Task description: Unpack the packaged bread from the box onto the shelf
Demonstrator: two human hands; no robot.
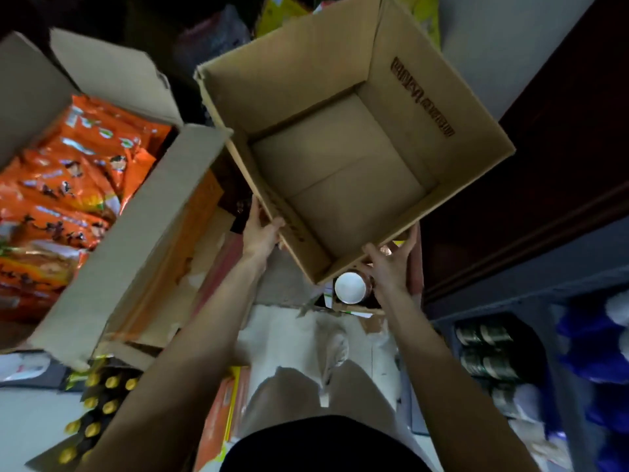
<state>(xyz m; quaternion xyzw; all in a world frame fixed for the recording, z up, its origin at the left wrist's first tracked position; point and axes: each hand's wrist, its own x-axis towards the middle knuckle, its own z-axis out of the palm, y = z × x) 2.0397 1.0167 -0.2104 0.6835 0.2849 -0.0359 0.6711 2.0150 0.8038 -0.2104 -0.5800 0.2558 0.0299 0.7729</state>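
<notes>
- Far left: second carton (112, 212), flaps folded out, packed with orange packets (68, 185). Most likely the packaged bread still to unpack; print too blurred to confirm. They lie flat and stacked, so they lift out from the top.
- Lower left, on the floor: a pack of dark bottles with yellow caps (98, 403). Not part of the job.
- Centre: left hand (260, 233) grips the near-left wall of the empty box (340, 158), thumb over the rim, fingers outside. My read: a hand on each side keeps an open carton from twisting.
- The empty box is off the floor, tilted with its mouth toward the camera, bare bottom visible. Nothing left inside, so I judge it finished and being cleared away.
- Right of centre: right hand (388, 264) is spread against the near-right edge, fingers splayed up the outside, supporting rather than pinching.
- Just under that corner: a jar with a white lid (350, 287), close to the right hand. Risk of knocking it if the box comes down here.
- Right: dark shelf unit (483, 352) with cans in one compartment. Can't tell if this is the target shelf.
</notes>
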